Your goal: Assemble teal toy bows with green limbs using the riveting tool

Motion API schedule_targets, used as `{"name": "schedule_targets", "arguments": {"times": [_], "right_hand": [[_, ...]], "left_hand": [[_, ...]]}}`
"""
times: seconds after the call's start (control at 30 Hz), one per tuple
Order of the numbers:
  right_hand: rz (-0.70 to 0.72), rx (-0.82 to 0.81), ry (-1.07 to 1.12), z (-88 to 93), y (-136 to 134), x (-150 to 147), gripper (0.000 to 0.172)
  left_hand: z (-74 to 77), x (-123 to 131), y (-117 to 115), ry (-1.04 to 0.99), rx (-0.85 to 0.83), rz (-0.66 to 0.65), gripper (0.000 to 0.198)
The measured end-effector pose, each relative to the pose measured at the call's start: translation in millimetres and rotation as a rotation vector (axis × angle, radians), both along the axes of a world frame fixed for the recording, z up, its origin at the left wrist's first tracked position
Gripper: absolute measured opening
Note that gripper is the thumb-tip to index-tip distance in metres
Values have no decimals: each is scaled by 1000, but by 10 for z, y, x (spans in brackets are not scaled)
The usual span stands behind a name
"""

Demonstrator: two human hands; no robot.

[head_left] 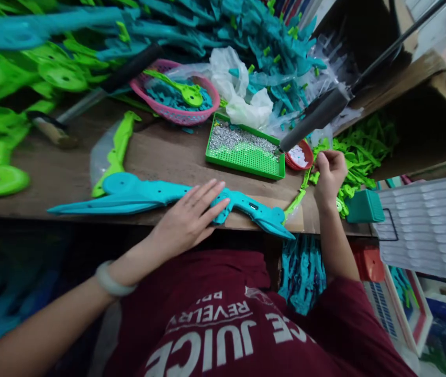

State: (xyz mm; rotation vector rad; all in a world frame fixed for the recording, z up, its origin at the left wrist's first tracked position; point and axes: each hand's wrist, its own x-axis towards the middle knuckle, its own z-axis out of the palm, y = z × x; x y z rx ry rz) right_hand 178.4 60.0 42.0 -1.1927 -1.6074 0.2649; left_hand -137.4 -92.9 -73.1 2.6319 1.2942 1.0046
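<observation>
A long blue plastic bow-shaped part (148, 192) lies across the front of the bench. My left hand (191, 214) rests flat on its middle, fingers stretched out. At the right, my right hand (331, 170) is raised with thumb and fingers pinched together, beside a pile of lime green plastic parts (360, 152). Whatever the pinch holds, if anything, is too small to make out. Just left of that hand is a small red basket (299, 155) with white pieces. A green tray (242, 162) of small silvery pieces, probably screws, stands behind the blue part.
A pink basket (174, 112) holds small blue pieces and a green part. A hammer (50, 128) lies at the left. A grey-handled tool (317, 115) hangs down over the tray. Blue parts (207, 31) are heaped behind. A clear-and-green curved part (116, 152) lies behind the blue one.
</observation>
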Motion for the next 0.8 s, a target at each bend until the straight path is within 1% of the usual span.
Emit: {"name": "schedule_targets", "arguments": {"times": [0.03, 0.1, 0.13, 0.2, 0.3, 0.37, 0.4, 0.43, 0.5, 0.57, 0.63, 0.73, 0.8], "right_hand": [[10, 10, -13, -51, 111, -13, 27], [107, -12, -109, -120, 341, -90, 40], [178, -39, -154, -130, 448, -143, 43], [329, -114, -172, -99, 623, -255, 41], [532, -286, -78, 6, 743, -433, 42], [617, -359, 10, 38, 744, -579, 44], [640, -372, 64, 24, 734, -666, 46], [648, -373, 124, -13, 723, -764, 47], [619, -355, 234, -151, 713, -979, 50], [544, -309, 285, -339, 729, -1186, 54], [453, -238, 282, -525, 768, -1346, 58], [371, -194, 246, -726, 849, -1465, 60], [370, -205, 250, -797, 898, -1481, 58]], "left_hand": [[-44, 11, 80, 25, -32, -56, 46], [-117, 78, 189, 43, -68, -130, 45], [-138, 118, 217, 36, -63, -142, 46], [-152, 187, 230, 10, -22, -134, 47], [-125, 246, 197, -6, 75, -106, 48], [-102, 274, 169, -13, 116, -81, 50], [-94, 289, 157, -25, 118, -66, 51], [-88, 305, 146, -41, 108, -51, 53], [-88, 338, 123, -70, 92, -28, 55], [-99, 366, 98, -54, 112, -5, 54], [-115, 383, 72, -10, 147, 29, 49], [-122, 383, 52, 19, 165, 51, 45], [-111, 370, 56, -2, 160, 33, 45]]}}
